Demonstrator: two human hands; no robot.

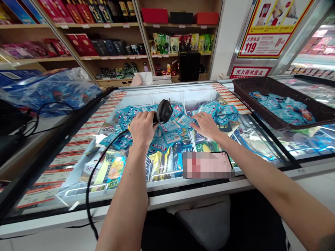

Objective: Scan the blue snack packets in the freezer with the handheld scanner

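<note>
My left hand (142,127) is wrapped around the handle of a black barcode scanner (164,111), whose head tilts over the pile. A black cable (92,174) trails from it down past my left forearm. Small blue snack packets (125,116) are spread in a loose heap on the glass top of a chest freezer. At the heap's middle, my right hand (206,125) has thumb and fingers closed on the edge of one blue packet (184,121), its printed label side facing up. More blue packets (226,111) lie beyond and right of that hand.
A phone (221,161) lies on the freezer's (162,199) near edge. To the right is a brown basket (239,89) containing blue packets. Plastic-wrapped blue packs (65,90) sit at left. Stocked shelves (104,25) stand behind.
</note>
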